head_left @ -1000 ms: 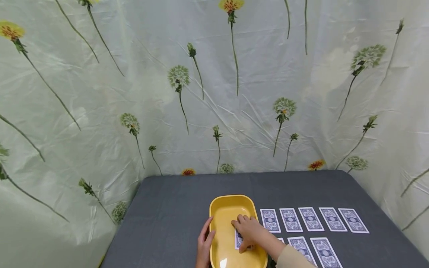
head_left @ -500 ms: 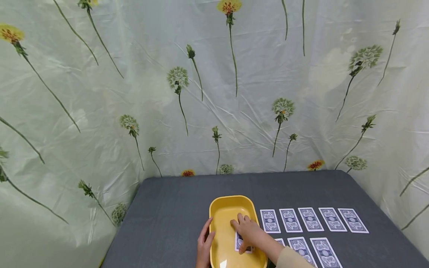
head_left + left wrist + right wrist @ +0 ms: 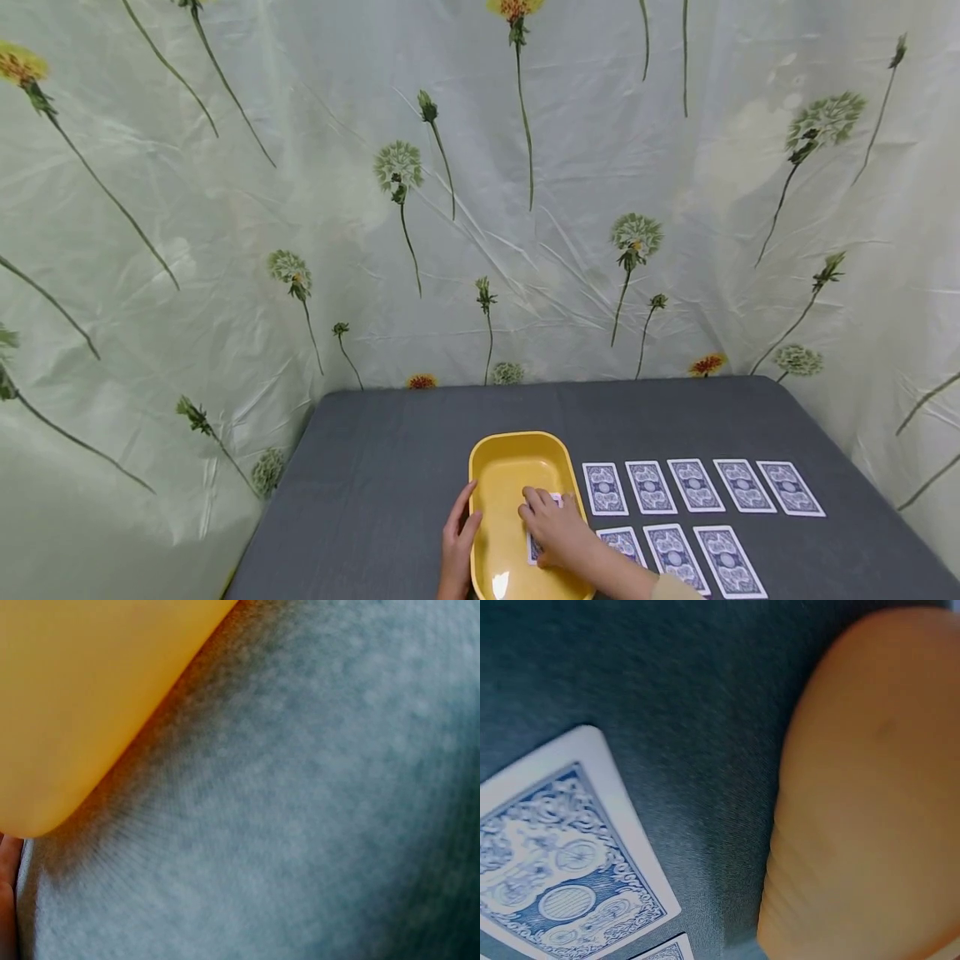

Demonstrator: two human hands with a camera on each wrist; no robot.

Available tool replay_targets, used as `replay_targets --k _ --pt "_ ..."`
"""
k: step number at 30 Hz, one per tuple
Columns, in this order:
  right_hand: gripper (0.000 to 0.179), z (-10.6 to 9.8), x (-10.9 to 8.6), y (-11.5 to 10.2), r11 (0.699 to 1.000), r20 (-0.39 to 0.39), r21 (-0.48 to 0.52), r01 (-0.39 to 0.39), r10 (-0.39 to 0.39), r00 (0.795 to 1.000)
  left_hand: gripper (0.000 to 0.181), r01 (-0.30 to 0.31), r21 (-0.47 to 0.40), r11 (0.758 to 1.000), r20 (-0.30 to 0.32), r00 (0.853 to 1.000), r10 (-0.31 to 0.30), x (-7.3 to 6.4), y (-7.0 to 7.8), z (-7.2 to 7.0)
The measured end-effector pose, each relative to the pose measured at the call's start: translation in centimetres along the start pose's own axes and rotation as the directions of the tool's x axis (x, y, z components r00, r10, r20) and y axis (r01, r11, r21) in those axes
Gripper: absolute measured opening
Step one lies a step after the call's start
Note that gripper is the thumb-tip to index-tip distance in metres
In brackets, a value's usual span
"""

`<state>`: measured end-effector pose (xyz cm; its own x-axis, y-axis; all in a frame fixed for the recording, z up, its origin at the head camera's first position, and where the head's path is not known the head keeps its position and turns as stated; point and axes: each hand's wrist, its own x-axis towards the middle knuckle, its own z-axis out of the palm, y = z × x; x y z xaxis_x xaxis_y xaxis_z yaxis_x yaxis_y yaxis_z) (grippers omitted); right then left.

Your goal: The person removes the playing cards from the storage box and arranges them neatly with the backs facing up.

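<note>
A yellow plastic tray (image 3: pixel 498 467) stands on the dark table in the head view. My left hand (image 3: pixel 455 546) holds its left side, thumb over the rim and the other fingers along the outer wall. Inside the tray my right hand (image 3: pixel 557 533) grips a blue-backed playing card (image 3: pixel 533 552), with fingers at its far end and thumb toward its near end. Most of that card is hidden under the hand, and I cannot tell whether it is one card or a stack. In the left wrist view, part of the yellow tray wall (image 3: pixel 82 690) shows.
Right of the tray lie face-down playing cards in two rows: a far row with several, including a far-right card (image 3: pixel 791 488), and a near row, including a card (image 3: pixel 730 561). A patterned floral sheet (image 3: pixel 450 208) hangs behind the dark tabletop (image 3: pixel 360 500).
My right hand has shifted slightly, its fingers now curling down at the card's far end. More of the near row's leftmost card shows beside the forearm. My left hand stays on the tray.
</note>
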<state>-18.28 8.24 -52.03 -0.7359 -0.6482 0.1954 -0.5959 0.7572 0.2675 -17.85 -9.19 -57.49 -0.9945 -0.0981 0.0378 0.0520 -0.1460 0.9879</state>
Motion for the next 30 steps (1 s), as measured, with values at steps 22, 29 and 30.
replay_targets --k 22,29,30 --pt "0.086 -5.2 -2.4 4.4 0.928 -0.054 0.370 0.047 -0.028 0.998 0.043 -0.043 0.051 0.998 -0.038 0.998 0.045 -0.1 0.0 0.1" --pt "0.092 -5.8 -7.0 10.1 0.945 -0.112 0.314 -0.090 0.131 0.985 0.042 -0.025 0.050 0.998 -0.048 0.998 0.027 -0.1 0.0 0.1" --pt "0.093 -5.4 -7.9 11.0 0.949 -0.115 0.298 -0.107 0.148 0.982 0.042 -0.032 0.051 0.998 -0.046 0.998 0.035 -0.1 -0.1 0.1"
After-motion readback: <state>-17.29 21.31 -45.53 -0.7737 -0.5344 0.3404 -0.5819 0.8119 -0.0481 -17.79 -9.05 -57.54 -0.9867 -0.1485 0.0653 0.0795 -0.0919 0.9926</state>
